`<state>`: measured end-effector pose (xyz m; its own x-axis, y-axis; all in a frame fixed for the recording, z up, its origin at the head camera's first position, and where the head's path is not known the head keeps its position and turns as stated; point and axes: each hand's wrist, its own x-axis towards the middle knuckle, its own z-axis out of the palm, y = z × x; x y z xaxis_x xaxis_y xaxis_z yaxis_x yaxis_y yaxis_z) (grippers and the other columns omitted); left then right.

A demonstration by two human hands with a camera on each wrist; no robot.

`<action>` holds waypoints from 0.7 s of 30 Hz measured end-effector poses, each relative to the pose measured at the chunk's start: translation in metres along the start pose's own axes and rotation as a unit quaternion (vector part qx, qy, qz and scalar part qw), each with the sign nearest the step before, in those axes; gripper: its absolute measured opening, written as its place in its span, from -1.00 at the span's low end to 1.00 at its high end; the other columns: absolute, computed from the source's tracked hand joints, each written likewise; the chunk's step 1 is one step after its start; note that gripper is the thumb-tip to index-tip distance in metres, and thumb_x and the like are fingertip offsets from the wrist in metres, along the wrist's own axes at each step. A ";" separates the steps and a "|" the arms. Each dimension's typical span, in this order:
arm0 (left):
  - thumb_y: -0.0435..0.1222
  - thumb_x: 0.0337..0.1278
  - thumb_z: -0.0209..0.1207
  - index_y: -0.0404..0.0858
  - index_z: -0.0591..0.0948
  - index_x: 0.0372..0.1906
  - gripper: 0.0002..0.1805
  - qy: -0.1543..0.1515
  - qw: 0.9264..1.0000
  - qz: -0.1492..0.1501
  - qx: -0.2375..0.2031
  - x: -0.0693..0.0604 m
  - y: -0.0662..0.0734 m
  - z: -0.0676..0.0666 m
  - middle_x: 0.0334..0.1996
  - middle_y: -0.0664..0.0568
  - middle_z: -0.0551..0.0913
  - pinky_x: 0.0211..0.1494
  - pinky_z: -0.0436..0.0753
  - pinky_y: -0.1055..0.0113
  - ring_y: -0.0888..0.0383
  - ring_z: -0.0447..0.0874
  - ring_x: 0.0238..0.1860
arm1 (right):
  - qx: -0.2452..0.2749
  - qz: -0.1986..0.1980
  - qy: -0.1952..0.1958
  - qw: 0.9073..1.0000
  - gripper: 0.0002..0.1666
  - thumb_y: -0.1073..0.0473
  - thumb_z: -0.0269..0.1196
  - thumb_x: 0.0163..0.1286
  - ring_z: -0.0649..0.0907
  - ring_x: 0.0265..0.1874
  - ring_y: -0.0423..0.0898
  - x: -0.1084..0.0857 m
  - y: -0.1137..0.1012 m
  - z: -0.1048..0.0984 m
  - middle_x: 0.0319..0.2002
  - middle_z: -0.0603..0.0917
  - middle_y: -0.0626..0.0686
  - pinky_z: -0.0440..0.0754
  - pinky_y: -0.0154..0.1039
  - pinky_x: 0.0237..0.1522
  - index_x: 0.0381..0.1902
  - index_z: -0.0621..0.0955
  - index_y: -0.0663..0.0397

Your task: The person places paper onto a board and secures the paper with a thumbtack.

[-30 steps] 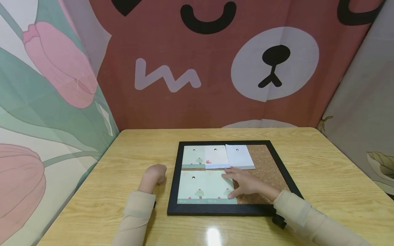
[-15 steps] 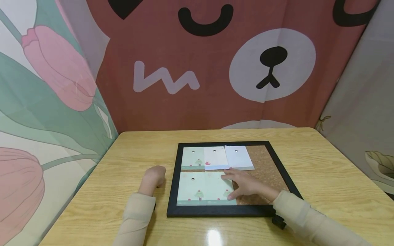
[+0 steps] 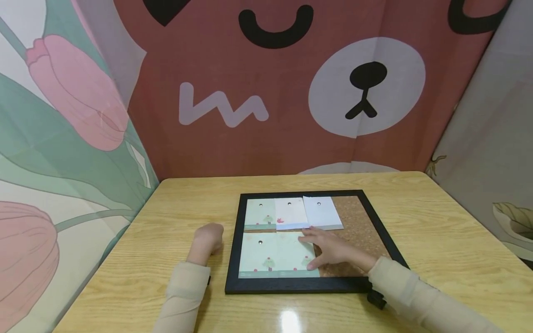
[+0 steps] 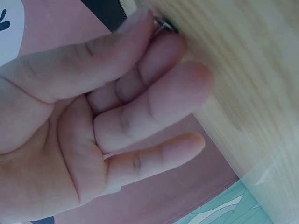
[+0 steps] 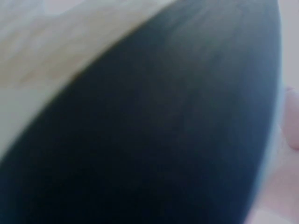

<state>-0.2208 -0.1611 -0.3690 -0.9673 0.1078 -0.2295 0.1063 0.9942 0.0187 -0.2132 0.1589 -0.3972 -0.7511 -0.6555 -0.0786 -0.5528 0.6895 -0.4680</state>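
Observation:
On the table lies a corkboard point(image 3: 361, 226) in a black frame. My right hand point(image 3: 333, 247) spreads its fingers over the right side of an unpinned pale green sheet point(image 3: 291, 249), touching it and the cork beside it. A matching sheet point(image 3: 254, 256) adjoins it on the left, with a silver pin point(image 3: 260, 242) near its top. Left of the frame, my left hand point(image 3: 208, 238) hovers low by the table; its thumb and index finger pinch a small shiny push pin point(image 4: 164, 24), partly hidden by the fingertips. The black frame edge point(image 5: 154, 126) blocks most of the right wrist view.
Three sheets are pinned along the board's top row: a green one point(image 3: 254, 214), a pinkish one point(image 3: 291, 215) and a pale lilac one point(image 3: 322, 215). Bare wooden table point(image 3: 191, 196) surrounds the board. Printed cloth point(image 3: 233, 148) hangs behind the table.
Both hands keep their places and hold as before. Only the head view has shifted slightly.

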 end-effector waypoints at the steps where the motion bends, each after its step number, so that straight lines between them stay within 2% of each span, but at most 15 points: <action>1: -0.61 -0.29 0.21 -0.34 0.51 -0.51 -0.82 -0.001 1.000 0.001 -0.001 0.000 0.000 0.000 -0.60 -0.05 0.44 -0.60 0.40 0.35 0.11 0.37 -0.59 | -0.001 -0.001 0.001 1.000 -0.09 -0.15 0.35 -0.05 0.13 0.24 0.24 0.000 0.000 0.000 0.25 0.23 0.25 0.10 0.25 0.09 0.19 0.37 0.22; 5: -0.62 -0.26 0.21 -0.36 0.52 -0.49 -0.82 -0.002 1.000 0.002 -0.001 0.002 -0.001 0.001 -0.59 -0.06 0.45 -0.59 0.43 0.35 0.10 0.37 -0.58 | 0.000 -0.002 0.003 1.000 -0.08 -0.17 0.35 -0.05 0.14 0.24 0.24 0.001 0.002 0.001 0.24 0.24 0.25 0.11 0.25 0.08 0.19 0.37 0.21; 11: -0.62 -0.30 0.21 -0.35 0.51 -0.56 -0.84 0.006 1.000 0.010 0.019 0.002 0.000 -0.001 -0.59 -0.07 0.49 -0.55 0.48 0.30 0.10 0.39 -0.57 | 0.002 0.000 0.002 1.000 -0.08 -0.17 0.35 -0.05 0.13 0.24 0.23 0.001 0.001 0.001 0.25 0.23 0.25 0.12 0.25 0.09 0.19 0.37 0.21; 13: -0.62 -0.27 0.17 -0.35 0.51 -0.58 -0.85 0.011 1.000 0.015 0.022 0.002 0.000 -0.002 -0.59 -0.06 0.49 -0.55 0.48 0.30 0.10 0.39 -0.57 | 0.003 0.000 0.001 1.000 -0.09 -0.17 0.35 -0.05 0.13 0.24 0.24 0.000 0.001 0.000 0.25 0.23 0.25 0.11 0.25 0.09 0.19 0.37 0.22; 18: -0.61 -0.05 0.01 -0.36 0.49 -0.58 -0.83 0.019 0.999 0.027 0.018 -0.001 0.001 -0.007 -0.62 -0.05 0.43 -0.57 0.37 0.35 0.12 0.33 -0.59 | 0.011 0.001 -0.002 1.000 -0.09 -0.16 0.35 -0.04 0.11 0.24 0.25 0.000 -0.001 0.000 0.25 0.22 0.26 0.09 0.26 0.09 0.19 0.37 0.22; 21: -0.61 -0.01 -0.04 -0.36 0.49 -0.58 -0.80 0.022 0.999 0.033 0.010 -0.003 0.002 -0.011 -0.64 -0.04 0.41 -0.59 0.30 0.37 0.13 0.30 -0.61 | 0.012 0.000 -0.001 1.000 -0.09 -0.15 0.35 -0.04 0.11 0.24 0.26 -0.001 -0.001 0.000 0.25 0.22 0.27 0.07 0.29 0.08 0.19 0.37 0.24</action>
<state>-0.2197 -0.1591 -0.3577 -0.9671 0.1738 -0.1858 0.1745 0.9846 0.0128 -0.2123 0.1587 -0.3964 -0.7508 -0.6556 -0.0800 -0.5436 0.6822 -0.4891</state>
